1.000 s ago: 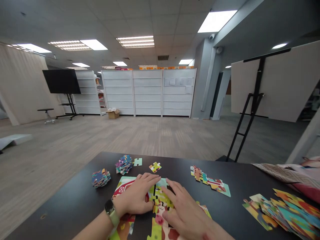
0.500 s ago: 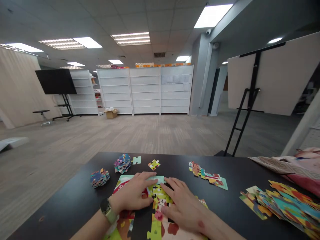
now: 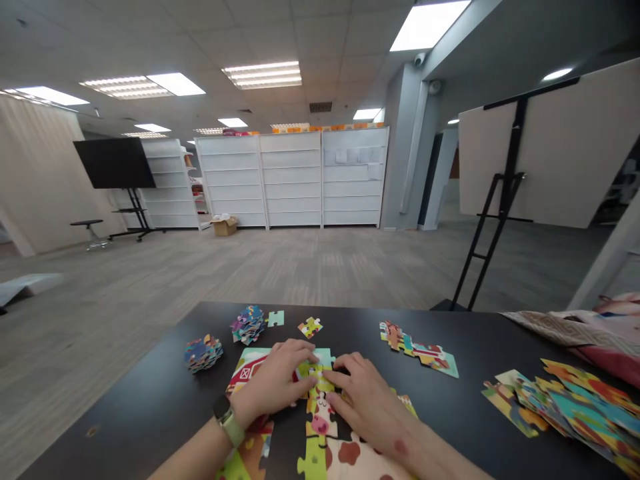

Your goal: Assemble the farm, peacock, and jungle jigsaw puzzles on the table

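A partly joined farm-animal jigsaw puzzle (image 3: 320, 427) lies on the black table (image 3: 135, 413), with a red barn and a cow's face on it. My left hand (image 3: 273, 380), with a smartwatch (image 3: 226, 420) on its wrist, and my right hand (image 3: 363, 403) meet over a yellow-green jigsaw piece (image 3: 316, 377), their fingertips on it. The hands hide most of the puzzle's upper part. Beyond them lie a loose multicoloured piece (image 3: 310, 327) and a teal piece (image 3: 275, 319).
Two small piece stacks (image 3: 203, 353) (image 3: 249, 325) sit at the far left of the table. A joined strip of pieces (image 3: 417, 350) lies to the right, and a fanned heap (image 3: 560, 407) sits at the right edge beside a patterned cloth (image 3: 565, 330).
Both hands have drawn together and up the puzzle, fingertips now meeting on the yellow-green piece. More of the cow section shows below my right hand.
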### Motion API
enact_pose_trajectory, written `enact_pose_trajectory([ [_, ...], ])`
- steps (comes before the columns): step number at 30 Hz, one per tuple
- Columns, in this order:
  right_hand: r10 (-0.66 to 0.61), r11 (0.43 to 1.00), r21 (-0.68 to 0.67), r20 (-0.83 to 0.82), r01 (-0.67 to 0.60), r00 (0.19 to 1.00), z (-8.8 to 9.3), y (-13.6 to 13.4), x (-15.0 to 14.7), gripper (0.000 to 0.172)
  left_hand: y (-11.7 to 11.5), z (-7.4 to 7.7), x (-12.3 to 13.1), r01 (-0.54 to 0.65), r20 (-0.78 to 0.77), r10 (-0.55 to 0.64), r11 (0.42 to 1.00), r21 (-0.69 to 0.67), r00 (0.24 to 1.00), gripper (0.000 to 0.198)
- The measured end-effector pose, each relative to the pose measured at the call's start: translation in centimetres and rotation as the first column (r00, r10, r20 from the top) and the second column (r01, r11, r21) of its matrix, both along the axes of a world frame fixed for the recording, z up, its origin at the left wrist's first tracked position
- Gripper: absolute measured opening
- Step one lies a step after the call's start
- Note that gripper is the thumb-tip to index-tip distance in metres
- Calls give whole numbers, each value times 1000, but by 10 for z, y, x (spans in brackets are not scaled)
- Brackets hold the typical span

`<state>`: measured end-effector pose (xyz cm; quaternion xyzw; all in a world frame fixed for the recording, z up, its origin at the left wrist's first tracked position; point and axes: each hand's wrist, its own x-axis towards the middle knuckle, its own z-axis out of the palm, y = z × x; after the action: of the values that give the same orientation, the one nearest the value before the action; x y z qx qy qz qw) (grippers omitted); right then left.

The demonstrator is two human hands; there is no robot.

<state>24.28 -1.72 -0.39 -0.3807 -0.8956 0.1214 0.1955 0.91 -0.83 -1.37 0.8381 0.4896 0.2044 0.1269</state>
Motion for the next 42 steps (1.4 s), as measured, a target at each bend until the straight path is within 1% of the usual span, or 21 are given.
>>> enact_pose_trajectory([
  [2, 7, 1000, 5, 7, -7, 1000, 3, -2, 0, 17, 1, -2, 4, -21, 15, 21, 1000, 8, 1000, 20],
  [5, 35, 999, 15, -4, -35, 999, 6, -5, 2, 18, 2, -3, 5, -20, 24, 20, 1000, 5, 1000, 18],
  [9, 71, 997, 44, -3, -71, 997, 5, -7, 4, 19, 1, -5, 3, -16, 46, 16, 1000, 4, 999, 18],
  [13, 85, 995, 43, -11, -84, 996, 4, -5, 5, 17, -1, -3, 1, -22, 20, 22, 1000, -3, 1000, 15],
  [17, 87, 996, 36, -40, -86, 995, 10, -9, 7, 15, -4, 5, 0, 26, -62, -27, 1000, -12, 998, 20],
  [20, 147, 989, -23, -24, -147, 989, 13, -17, 8, 10, -6, 10, 1, 39, -111, -38, 999, 6, 993, 24],
  [23, 194, 978, -72, -5, -193, 981, 12, -24, 7, 15, -9, 11, 3, 90, -130, -85, 995, 35, 988, 23],
  [26, 189, 980, -62, 10, -188, 982, 8, -27, 6, 8, -10, 11, 3, 145, -128, -139, 988, 45, 982, 26],
  [29, 179, 984, 2, 52, -179, 982, 3, -25, 6, 10, -10, 11, 2, 156, -114, -150, 987, 40, 982, 30],
  [31, 192, 974, 100, 124, -205, 974, -2, -22, 6, 13, -10, 11, 2, 162, -110, -157, 986, 38, 981, 34],
  [33, 215, 934, 238, 221, -266, 951, -9, -19, 7, 12, -10, 10, 3, 172, -113, -167, 984, 41, 979, 35],
  [35, 235, 872, 359, 291, -334, 927, -15, -17, 8, 10, -10, 9, 3, 176, -111, -169, 983, 48, 979, 35],
  [37, 251, 826, 422, 315, -372, 915, -19, -16, 8, 12, -10, 9, 3, 173, -102, -167, 983, 53, 981, 34],
  [38, 253, 823, 429, 309, -372, 917, -20, -16, 8, 13, -9, 9, 3, 174, -98, -168, 983, 52, 981, 33],
  [39, 249, 832, 422, 296, -360, 922, -19, -16, 8, 13, -9, 9, 3, 174, -96, -169, 983, 50, 981, 33],
  [42, 217, 887, 355, 246, -296, 945, -15, -17, 7, 13, -8, 9, 2, 167, -88, -164, 985, 33, 983, 31],
])
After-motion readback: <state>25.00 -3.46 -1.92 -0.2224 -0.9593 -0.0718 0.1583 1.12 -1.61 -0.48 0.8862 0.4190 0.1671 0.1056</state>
